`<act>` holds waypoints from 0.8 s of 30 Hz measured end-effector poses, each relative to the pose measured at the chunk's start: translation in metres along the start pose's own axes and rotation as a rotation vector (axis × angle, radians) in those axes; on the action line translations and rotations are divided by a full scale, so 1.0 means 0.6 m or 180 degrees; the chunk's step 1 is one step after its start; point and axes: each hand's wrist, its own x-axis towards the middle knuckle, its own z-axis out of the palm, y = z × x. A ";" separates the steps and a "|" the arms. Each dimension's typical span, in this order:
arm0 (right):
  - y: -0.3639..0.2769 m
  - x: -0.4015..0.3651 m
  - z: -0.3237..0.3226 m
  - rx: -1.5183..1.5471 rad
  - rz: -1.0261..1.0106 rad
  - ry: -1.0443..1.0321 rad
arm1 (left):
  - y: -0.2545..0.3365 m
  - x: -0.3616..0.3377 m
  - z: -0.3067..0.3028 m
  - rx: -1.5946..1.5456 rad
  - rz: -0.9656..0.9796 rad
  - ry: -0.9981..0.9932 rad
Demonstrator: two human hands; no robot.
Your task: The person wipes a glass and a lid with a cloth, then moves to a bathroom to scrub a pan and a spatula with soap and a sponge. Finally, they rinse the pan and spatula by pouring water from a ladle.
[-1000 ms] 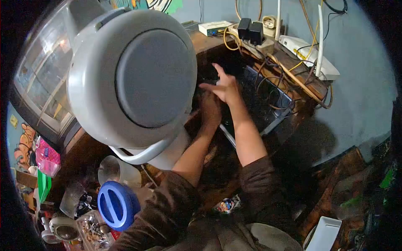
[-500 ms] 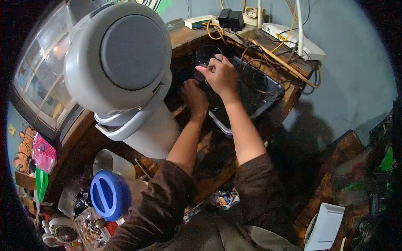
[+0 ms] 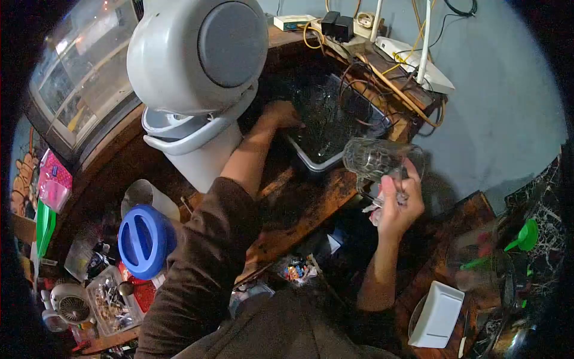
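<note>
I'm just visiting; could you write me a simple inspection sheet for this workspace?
Surface: brown wooden counter, patchy in colour.
Job's things: glass mug, held tilted; pale-rimmed tray.
Clutter: blue lid, fan, grey appliance.
Hands: right hand holds the glass mug; left hand is at the tray, touch unclear.
Cables: tangled cables beside the router.
Surroundings: grey-blue wall; glass-fronted cabinet.

The head camera looks forward and down on the left grip [image 3: 282, 114] and right grip [image 3: 399, 208] nearby.
</note>
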 end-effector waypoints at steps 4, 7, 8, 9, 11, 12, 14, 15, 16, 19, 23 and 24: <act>0.001 -0.004 -0.026 -0.0016 0.0153 -0.0008 | 0.006 0.010 0.018 0.1199 0.0007 0.1055; -0.005 0.000 -0.028 0.0019 0.0374 -0.0096 | 0.003 0.016 0.026 0.1527 0.0022 0.2054; -0.007 0.002 -0.027 0.0165 0.0603 -0.0128 | -0.005 0.021 0.030 0.1740 0.0113 0.2619; -0.005 0.005 -0.026 0.0143 0.0588 -0.0124 | -0.011 0.027 0.027 0.1718 0.0128 0.2628; 0.005 0.012 -0.021 -0.0114 -0.0054 -0.0246 | -0.021 0.042 0.022 0.1491 -0.0006 0.2275; 0.004 0.014 -0.018 -0.0218 -0.0052 -0.0326 | -0.022 0.045 0.023 0.1481 0.0008 0.2288; 0.002 0.017 0.003 0.0083 0.0581 -0.0359 | -0.023 0.052 0.026 0.1564 0.0074 0.2309; 0.004 0.017 0.018 0.0399 0.1240 -0.0399 | -0.022 0.051 0.025 0.1557 0.0078 0.2309; 0.008 0.022 0.042 0.0456 0.0933 -0.0318 | -0.020 0.049 0.022 0.1300 -0.0131 0.2258; -0.013 0.046 0.104 0.0949 0.1490 -0.0600 | -0.037 0.061 0.036 0.0623 -0.0325 0.2383; 0.024 0.053 0.166 0.0128 0.1398 -0.0538 | -0.001 0.008 0.044 -0.0571 -0.0396 0.3569; 0.034 0.050 0.176 0.0283 0.1604 -0.0390 | -0.001 0.005 0.051 -0.0540 -0.0375 0.3570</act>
